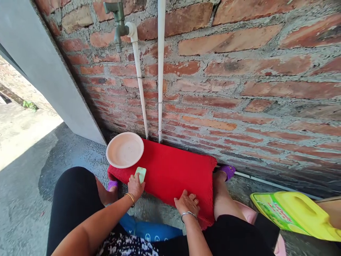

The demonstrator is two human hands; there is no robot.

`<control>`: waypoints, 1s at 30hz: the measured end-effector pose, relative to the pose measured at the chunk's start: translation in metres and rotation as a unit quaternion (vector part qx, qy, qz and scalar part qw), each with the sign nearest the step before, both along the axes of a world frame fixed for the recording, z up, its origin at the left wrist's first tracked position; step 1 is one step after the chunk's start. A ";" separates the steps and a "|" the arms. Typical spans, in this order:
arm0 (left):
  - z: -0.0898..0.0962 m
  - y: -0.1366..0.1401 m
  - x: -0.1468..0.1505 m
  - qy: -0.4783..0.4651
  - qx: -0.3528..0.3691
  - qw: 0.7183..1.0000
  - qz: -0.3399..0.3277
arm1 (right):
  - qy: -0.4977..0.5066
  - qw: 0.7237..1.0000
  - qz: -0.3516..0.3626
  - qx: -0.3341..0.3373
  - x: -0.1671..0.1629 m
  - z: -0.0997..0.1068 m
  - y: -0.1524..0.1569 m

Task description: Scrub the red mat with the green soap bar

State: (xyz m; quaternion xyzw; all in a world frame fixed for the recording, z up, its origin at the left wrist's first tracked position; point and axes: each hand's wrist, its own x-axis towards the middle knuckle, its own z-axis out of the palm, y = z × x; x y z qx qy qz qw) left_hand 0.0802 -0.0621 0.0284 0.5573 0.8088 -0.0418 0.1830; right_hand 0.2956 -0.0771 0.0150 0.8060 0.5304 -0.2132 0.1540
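Observation:
A thick red mat or cloth with a fuzzy edge lies spread in front of me, its near side hanging down. My left hand grips a pale green, rounded block with a small dark hole at its far end, resting on the red cloth. The block's underside is hidden, so I cannot tell whether it has bristles. Farther right, my right hand lies flat on the cloth near its front edge, fingers apart. A pale pink basin sits on the cloth's far left corner, beyond my left hand.
A brick wall rises behind the cloth, with white pipes and a tap. A grey slab leans at the left. A yellow jug lies at the right. Blue material is below the cloth.

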 end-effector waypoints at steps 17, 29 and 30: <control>0.009 0.017 0.012 -0.021 -0.003 1.000 -0.016 | 0.000 1.000 0.006 0.000 0.000 0.002 -0.002; 0.005 -0.006 0.089 -0.082 -0.057 0.965 -0.241 | 0.006 1.000 -0.003 -0.017 0.000 0.005 -0.001; 0.006 -0.002 0.076 -0.072 -0.045 0.972 -0.221 | 0.005 1.000 -0.003 -0.019 -0.001 0.006 -0.001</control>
